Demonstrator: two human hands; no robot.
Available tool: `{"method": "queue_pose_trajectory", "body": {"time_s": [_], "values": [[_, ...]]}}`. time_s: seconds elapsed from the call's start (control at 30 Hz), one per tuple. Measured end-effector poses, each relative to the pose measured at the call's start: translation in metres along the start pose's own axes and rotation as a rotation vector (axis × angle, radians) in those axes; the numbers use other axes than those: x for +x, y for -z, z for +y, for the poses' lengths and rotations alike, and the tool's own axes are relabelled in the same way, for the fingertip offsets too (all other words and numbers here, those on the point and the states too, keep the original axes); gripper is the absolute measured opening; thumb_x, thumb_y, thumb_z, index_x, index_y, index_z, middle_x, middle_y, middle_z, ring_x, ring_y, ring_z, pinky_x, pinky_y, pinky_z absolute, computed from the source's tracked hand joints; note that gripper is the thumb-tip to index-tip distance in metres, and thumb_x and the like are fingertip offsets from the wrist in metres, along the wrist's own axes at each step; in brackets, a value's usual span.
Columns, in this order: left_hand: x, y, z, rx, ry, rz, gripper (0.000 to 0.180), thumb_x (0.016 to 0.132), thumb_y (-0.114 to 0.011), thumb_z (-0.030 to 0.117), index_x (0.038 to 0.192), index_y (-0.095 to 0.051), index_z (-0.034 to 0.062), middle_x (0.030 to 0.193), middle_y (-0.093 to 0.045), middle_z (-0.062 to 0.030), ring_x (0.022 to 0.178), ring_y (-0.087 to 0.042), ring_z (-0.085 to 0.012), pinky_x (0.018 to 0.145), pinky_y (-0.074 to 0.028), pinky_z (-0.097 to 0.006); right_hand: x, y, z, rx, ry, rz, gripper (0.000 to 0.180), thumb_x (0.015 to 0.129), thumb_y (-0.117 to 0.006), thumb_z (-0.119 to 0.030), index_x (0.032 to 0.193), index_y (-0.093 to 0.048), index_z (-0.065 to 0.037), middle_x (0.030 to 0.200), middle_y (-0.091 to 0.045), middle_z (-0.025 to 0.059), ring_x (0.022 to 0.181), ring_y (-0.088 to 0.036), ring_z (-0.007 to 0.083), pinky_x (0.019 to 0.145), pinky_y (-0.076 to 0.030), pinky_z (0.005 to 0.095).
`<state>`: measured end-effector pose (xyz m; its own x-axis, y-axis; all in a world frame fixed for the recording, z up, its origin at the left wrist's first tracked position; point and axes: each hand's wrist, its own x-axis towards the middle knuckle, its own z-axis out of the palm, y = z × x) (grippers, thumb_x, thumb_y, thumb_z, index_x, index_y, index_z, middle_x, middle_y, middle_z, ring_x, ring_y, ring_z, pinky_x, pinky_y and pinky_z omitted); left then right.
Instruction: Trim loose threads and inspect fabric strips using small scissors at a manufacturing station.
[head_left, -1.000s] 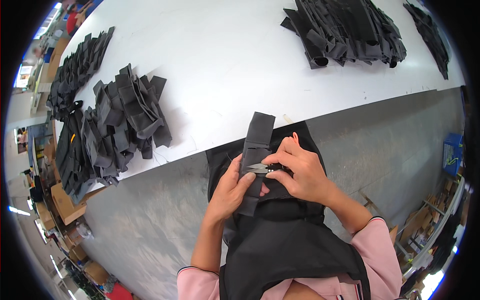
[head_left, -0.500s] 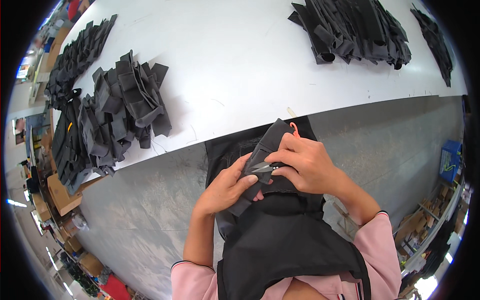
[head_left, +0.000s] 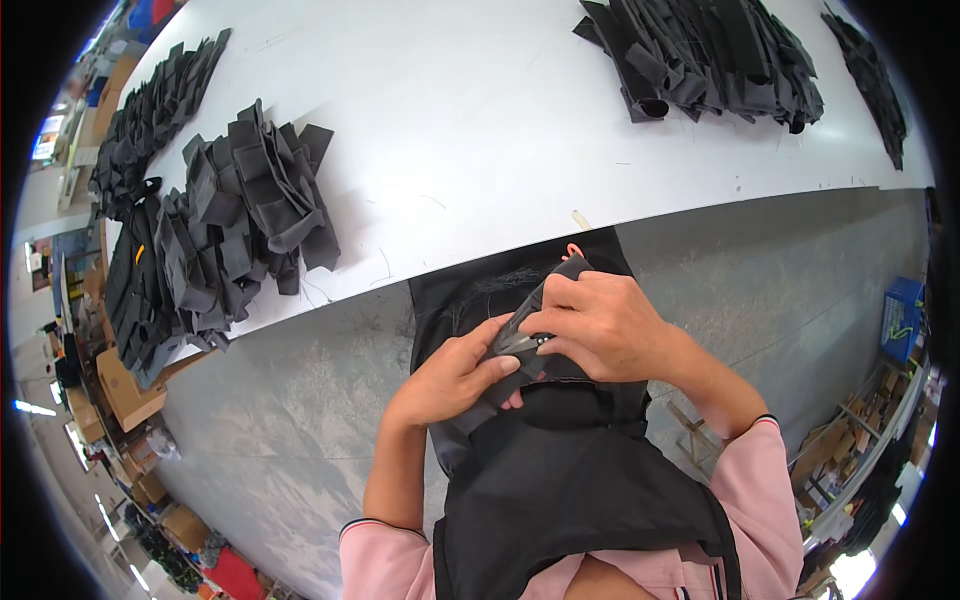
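My left hand [head_left: 450, 374] pinches a dark grey fabric strip [head_left: 573, 267] above my lap, its thumb on top and fingertips showing beneath. Closed around a pair of thread snips [head_left: 520, 343], my right hand [head_left: 604, 326] lays the pointed blades against the strip, close to my left thumb. An orange-red loop sticks out beyond the right hand's knuckles. Much of the snips is hidden by the fingers. Under both hands spreads a black apron [head_left: 580, 450], with loose thread ends scattered on its far part.
Ahead stands a white table [head_left: 440, 120], its near edge just past my hands. Heaps of dark fabric strips [head_left: 265, 180] lie on its left side, with another pile [head_left: 710, 65] at the far right. A blue crate [head_left: 902, 320] sits by the right-hand shelves.
The strip has turned and sunk slightly toward my right hand, covering less of the apron. The snips' blades stay at the strip; both hands have shifted only a little.
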<state>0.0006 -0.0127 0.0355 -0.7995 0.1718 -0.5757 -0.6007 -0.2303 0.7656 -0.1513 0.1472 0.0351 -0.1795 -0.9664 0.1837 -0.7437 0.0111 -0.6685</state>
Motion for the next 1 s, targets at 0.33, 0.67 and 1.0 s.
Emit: {"method": "queue_pose_trajectory", "body": {"time_s": [0.33, 0.67, 1.0], "values": [[-0.001, -0.001, -0.001, -0.265, -0.002, -0.065, 0.036, 0.095, -0.045, 0.009, 0.130, -0.039, 0.0006, 0.099, -0.063, -0.0106, 0.071, -0.061, -0.0123, 0.068, -0.052, -0.026, -0.008, -0.006, -0.005, 0.138, -0.053, 0.166, 0.025, 0.062, -0.074, -0.008, 0.086, -0.067, -0.009, 0.074, -0.052, 0.0026, 0.059, -0.050, 0.0207, 0.054, -0.041, 0.0311], [0.028, -0.001, -0.008, -0.621, -0.246, 0.290, 0.037, 0.096, -0.047, 0.014, 0.130, -0.036, 0.0037, 0.110, -0.060, -0.0163, 0.085, -0.064, -0.0203, 0.074, -0.055, -0.033, -0.010, -0.031, -0.004, 0.195, -0.267, 0.395, 0.021, 0.068, -0.072, -0.004, 0.088, -0.067, -0.006, 0.072, -0.046, 0.0058, 0.058, -0.049, 0.0207, 0.054, -0.041, 0.0305], [0.040, 0.006, -0.008, -0.837, -0.302, 0.410, 0.028, 0.097, -0.046, 0.021, 0.123, -0.041, 0.0096, 0.115, -0.059, -0.0164, 0.090, -0.063, -0.0220, 0.074, -0.056, -0.037, -0.035, -0.040, -0.028, 0.120, -0.301, 0.235, 0.029, 0.065, -0.076, -0.006, 0.092, -0.066, -0.007, 0.072, -0.050, 0.0047, 0.061, -0.053, 0.0203, 0.053, -0.042, 0.0301]]}}
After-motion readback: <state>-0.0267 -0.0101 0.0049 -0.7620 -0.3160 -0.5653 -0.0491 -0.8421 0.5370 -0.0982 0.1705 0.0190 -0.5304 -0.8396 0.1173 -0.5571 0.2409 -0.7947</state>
